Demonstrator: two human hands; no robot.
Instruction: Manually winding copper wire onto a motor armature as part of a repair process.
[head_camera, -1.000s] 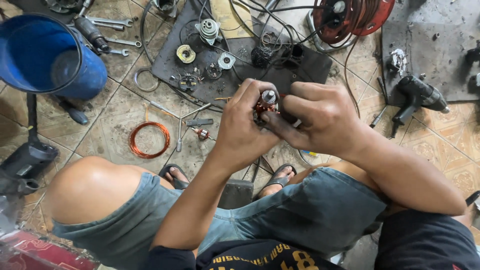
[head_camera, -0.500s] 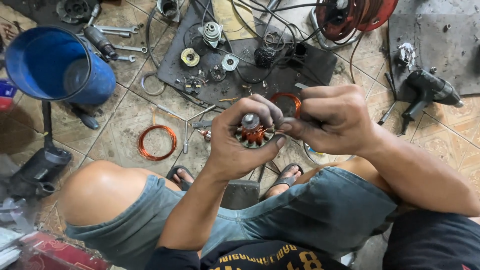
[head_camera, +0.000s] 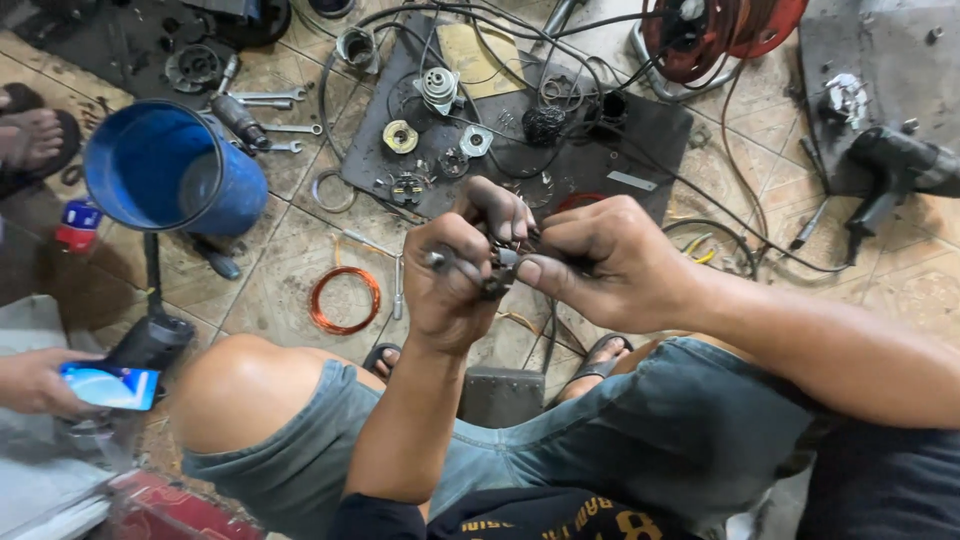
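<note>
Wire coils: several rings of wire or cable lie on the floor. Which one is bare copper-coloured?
The small copper wire coil on the tile, left of the left hand. The grey ring near the blue bucket is dull metal.

A repair workshop: wrenches (head_camera: 272, 97), motor parts (head_camera: 438, 88) and cables (head_camera: 560, 150) litter the tiled floor (head_camera: 290, 250).

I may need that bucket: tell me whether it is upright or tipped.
Tipped. The blue bucket lies on its side on the tiled floor, its open mouth facing the camera; whether anything is inside, cannot tell.

Both forearms reach forward over the knees; the left hand (head_camera: 455, 275) is clenched, and the right hand (head_camera: 605, 265) pinches just beside its fingertips.
</note>
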